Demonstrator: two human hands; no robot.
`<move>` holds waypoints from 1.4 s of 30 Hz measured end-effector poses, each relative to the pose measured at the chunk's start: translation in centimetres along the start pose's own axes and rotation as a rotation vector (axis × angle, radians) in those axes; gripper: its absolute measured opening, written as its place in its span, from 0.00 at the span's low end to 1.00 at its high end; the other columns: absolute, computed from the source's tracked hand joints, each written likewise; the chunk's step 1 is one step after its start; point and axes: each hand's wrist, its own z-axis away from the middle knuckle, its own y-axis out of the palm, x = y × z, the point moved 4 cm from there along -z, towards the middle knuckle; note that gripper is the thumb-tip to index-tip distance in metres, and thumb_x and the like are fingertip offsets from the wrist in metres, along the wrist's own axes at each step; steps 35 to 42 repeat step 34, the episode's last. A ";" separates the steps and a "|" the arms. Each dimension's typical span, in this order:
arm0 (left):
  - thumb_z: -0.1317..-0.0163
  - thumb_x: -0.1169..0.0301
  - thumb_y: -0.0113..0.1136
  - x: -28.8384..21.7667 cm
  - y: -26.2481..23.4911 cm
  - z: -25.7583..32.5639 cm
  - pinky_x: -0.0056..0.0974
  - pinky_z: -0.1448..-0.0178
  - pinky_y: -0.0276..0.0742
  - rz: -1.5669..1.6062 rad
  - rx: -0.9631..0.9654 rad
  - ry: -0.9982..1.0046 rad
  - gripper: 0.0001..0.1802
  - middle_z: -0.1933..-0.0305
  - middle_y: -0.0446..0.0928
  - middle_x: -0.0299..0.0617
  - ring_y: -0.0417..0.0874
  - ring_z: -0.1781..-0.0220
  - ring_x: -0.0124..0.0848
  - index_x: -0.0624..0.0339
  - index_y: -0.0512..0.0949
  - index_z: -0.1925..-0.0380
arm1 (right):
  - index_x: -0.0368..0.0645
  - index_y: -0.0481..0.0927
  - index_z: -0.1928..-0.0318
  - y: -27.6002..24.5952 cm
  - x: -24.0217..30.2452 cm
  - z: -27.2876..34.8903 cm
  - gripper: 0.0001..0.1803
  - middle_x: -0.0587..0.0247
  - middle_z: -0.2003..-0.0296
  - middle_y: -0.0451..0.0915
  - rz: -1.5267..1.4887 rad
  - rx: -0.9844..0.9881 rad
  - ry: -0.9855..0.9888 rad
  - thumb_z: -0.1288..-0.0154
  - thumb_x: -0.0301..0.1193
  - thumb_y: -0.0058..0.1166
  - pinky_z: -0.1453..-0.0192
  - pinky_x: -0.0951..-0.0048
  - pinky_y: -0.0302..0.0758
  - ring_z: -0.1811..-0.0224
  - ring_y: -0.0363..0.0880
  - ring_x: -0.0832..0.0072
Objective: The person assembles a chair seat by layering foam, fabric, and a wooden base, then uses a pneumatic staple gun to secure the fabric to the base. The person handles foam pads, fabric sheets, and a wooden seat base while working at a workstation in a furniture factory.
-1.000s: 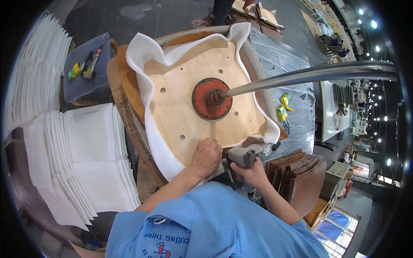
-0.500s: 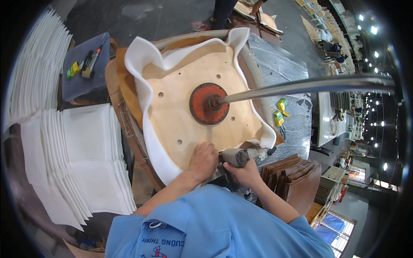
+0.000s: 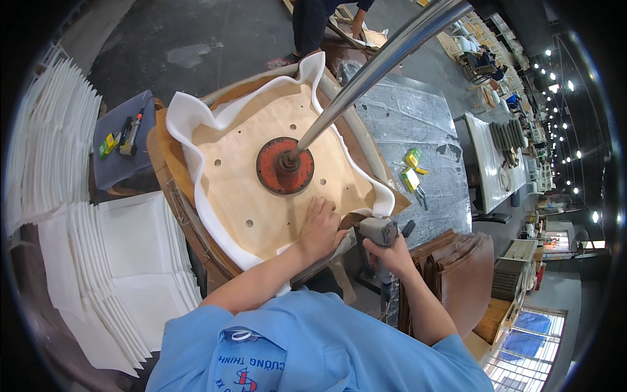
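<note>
A wooden seat panel (image 3: 255,225) lies underside up, ringed by white foam padding (image 3: 219,232) that curls over its edges. Brown cover material (image 3: 171,151) spreads beneath it. At the near edge, my left hand (image 3: 320,228) bends its fingers over the wood and grips a fold of the brown cover; its fingertips are partly hidden. My right hand (image 3: 390,256) is closed around the handle of a grey staple gun (image 3: 379,230), its nose at the panel's near right edge beside my left hand. A red round pressing disc (image 3: 285,166) sits on the panel's middle.
A shiny metal bar (image 3: 385,62) slants from the disc to the upper right. White foam sheets (image 3: 153,274) are stacked at left, brown covers (image 3: 460,271) at right. Small boxes (image 3: 411,171) lie on a wrapped table (image 3: 431,124). Another person (image 3: 317,26) works beyond.
The panel has turned slightly and shifted left in view, and the bar now slants more steeply. The staple gun has moved right with my right hand, while my left hand's fingers reach farther over the wood.
</note>
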 end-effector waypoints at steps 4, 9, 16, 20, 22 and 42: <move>0.33 0.63 0.71 0.4 1.1 -0.6 0.63 0.06 0.47 -0.034 0.002 -0.032 0.18 0.36 0.75 0.51 0.67 0.21 0.51 0.68 0.88 0.54 | 0.37 0.87 0.42 -0.4 1.2 -1.8 0.19 0.65 0.69 0.86 0.091 0.050 0.037 0.26 0.33 0.74 0.74 0.69 0.80 0.77 0.84 0.77; 0.34 0.67 0.66 0.9 1.9 -1.0 0.63 0.07 0.47 -0.049 -0.079 -0.085 0.15 0.36 0.75 0.50 0.67 0.21 0.50 0.68 0.88 0.55 | 0.38 0.85 0.43 0.2 3.5 -3.0 0.17 0.67 0.68 0.84 0.147 0.148 0.094 0.25 0.31 0.73 0.72 0.69 0.78 0.76 0.83 0.77; 0.32 0.66 0.67 0.8 1.6 -0.8 0.62 0.05 0.43 0.005 -0.056 -0.075 0.15 0.33 0.74 0.49 0.65 0.19 0.49 0.68 0.89 0.55 | 0.37 0.87 0.47 0.2 3.0 -3.9 0.16 0.67 0.71 0.84 0.202 0.128 0.137 0.26 0.33 0.75 0.75 0.70 0.77 0.79 0.82 0.77; 0.32 0.65 0.69 0.8 1.0 -0.5 0.61 0.05 0.42 0.024 -0.015 -0.069 0.15 0.31 0.74 0.47 0.64 0.18 0.48 0.67 0.89 0.54 | 0.37 0.89 0.49 -0.3 2.8 -3.4 0.17 0.68 0.74 0.84 0.176 0.083 0.157 0.28 0.35 0.77 0.75 0.70 0.76 0.80 0.81 0.78; 0.33 0.65 0.70 0.8 0.9 -0.5 0.61 0.05 0.42 0.016 -0.006 -0.077 0.15 0.30 0.74 0.47 0.64 0.17 0.47 0.66 0.89 0.55 | 0.37 0.89 0.49 -0.3 2.8 -3.4 0.17 0.68 0.75 0.83 0.186 0.089 0.157 0.28 0.35 0.77 0.75 0.69 0.76 0.80 0.81 0.78; 0.35 0.67 0.68 0.8 1.4 -1.2 0.62 0.06 0.43 0.055 -0.023 -0.143 0.14 0.31 0.75 0.48 0.65 0.18 0.48 0.67 0.89 0.57 | 0.36 0.89 0.50 1.2 3.5 -4.6 0.16 0.65 0.75 0.85 0.268 0.128 0.143 0.27 0.36 0.76 0.75 0.68 0.77 0.80 0.81 0.77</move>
